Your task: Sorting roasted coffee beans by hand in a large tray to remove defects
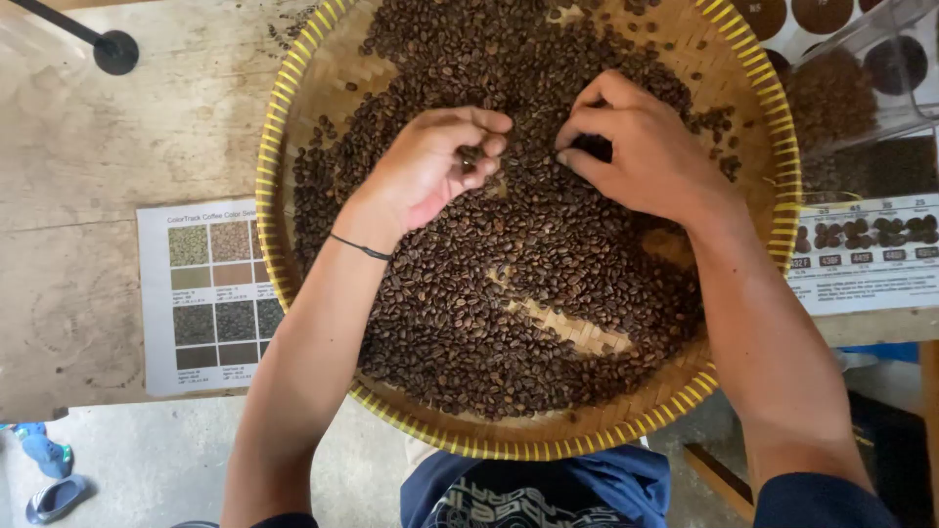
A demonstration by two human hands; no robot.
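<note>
A round woven bamboo tray (293,88) with a yellow rim rests on a wooden table and holds a spread of dark roasted coffee beans (548,244). My left hand (430,166), palm turned up with a thin black band at the wrist, curls its fingers around a few beans. My right hand (641,147) lies palm down on the heap, its fingertips pinching at beans near the tray's middle. Bare woven patches show through the beans in the lower half.
A printed colour chart sheet (201,293) lies under the tray's left side, another chart (871,249) at the right. A clear plastic container (861,88) with beans stands at the upper right. A black stand base (115,51) sits at the upper left. The table's front edge runs beneath the tray.
</note>
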